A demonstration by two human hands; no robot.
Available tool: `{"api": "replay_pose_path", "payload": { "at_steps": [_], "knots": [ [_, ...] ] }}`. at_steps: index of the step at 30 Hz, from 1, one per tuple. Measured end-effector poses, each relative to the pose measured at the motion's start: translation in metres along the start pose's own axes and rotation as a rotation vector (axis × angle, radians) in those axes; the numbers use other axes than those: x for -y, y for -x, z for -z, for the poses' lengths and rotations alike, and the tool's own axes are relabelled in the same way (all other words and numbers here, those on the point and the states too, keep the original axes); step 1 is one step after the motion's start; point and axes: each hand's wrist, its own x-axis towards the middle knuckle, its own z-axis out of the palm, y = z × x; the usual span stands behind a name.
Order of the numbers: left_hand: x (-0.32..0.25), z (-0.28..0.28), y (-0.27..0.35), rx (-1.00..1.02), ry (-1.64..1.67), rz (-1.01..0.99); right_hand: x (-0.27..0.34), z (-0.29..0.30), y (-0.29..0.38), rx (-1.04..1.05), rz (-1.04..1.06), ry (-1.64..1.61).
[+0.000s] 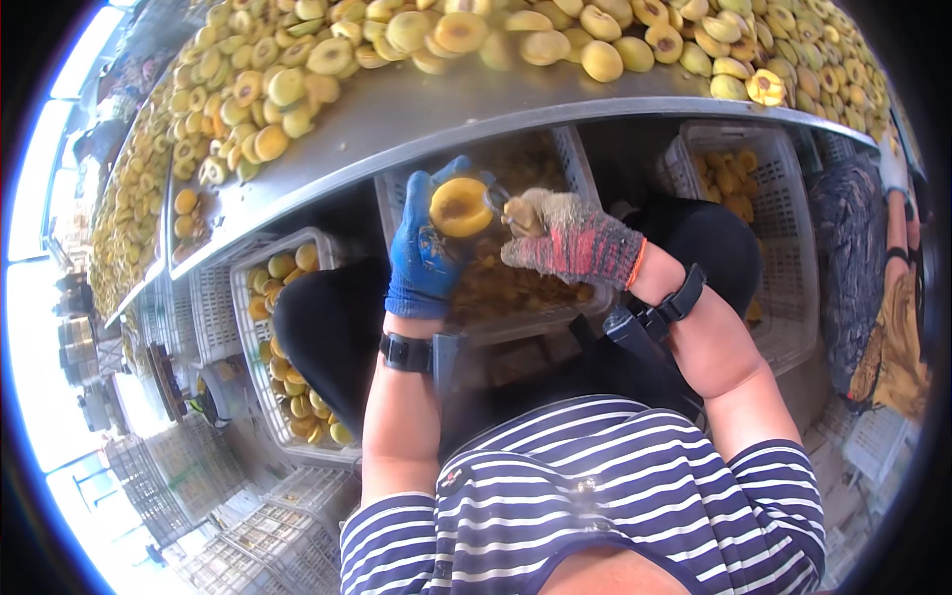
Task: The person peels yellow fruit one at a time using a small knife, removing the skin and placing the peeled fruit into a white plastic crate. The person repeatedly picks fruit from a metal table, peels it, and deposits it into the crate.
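Observation:
My left hand (426, 242), in a blue work glove, holds a halved yellow fruit (461, 207), its hollowed cut face turned up. Close to its right, my right hand (573, 236), in a worn grey and red knit glove, is closed round the handle of a small tool (494, 198); its metal end is at the fruit's right edge. Whether the metal touches the flesh I cannot tell. Both hands are above a plastic crate (532, 316) with brownish scraps in it, between my knees. Many halved fruits (331, 56) are heaped on the metal table beyond.
The metal table's edge (476, 130) curves just beyond my hands. Crates of fruit halves stand by my left knee (242, 297) and right knee (799, 297). More plastic crates (245, 547) are stacked at lower left. At far right, a co-worker's gloved hand (892, 163) is at the table.

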Motion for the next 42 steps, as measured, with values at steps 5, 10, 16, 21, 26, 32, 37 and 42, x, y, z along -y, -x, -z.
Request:
{"api": "replay_pose_path", "payload": {
  "at_steps": [5,10,16,21,26,32,37,42],
  "knots": [
    [-0.025,-0.018,0.009,-0.039,0.404,0.076,0.01,-0.023,0.006,-0.011,0.144,-0.165],
    [-0.029,-0.026,0.01,-0.033,0.277,0.012,0.01,-0.025,0.001,-0.023,0.142,-0.111],
    [-0.039,-0.006,0.012,-0.09,-0.065,-0.021,-0.005,-0.007,-0.001,-0.046,0.126,-0.18],
    [-0.028,0.017,0.009,-0.381,-0.288,0.038,-0.037,0.006,0.0,-0.111,-0.155,0.0],
    [-0.037,0.026,0.03,-0.441,-0.416,0.172,-0.078,-0.03,0.009,0.515,-0.011,0.539],
    [-0.095,0.036,0.043,-0.177,-0.362,-0.131,-0.123,-0.103,-0.016,0.854,-0.075,0.544],
    [-0.129,0.069,0.023,-0.467,-0.315,-0.216,-0.152,-0.168,-0.062,0.942,-0.054,0.754],
    [-0.121,0.098,0.025,-0.478,-0.33,-0.218,-0.19,-0.198,-0.065,0.665,-0.085,0.474]
  ]
}}
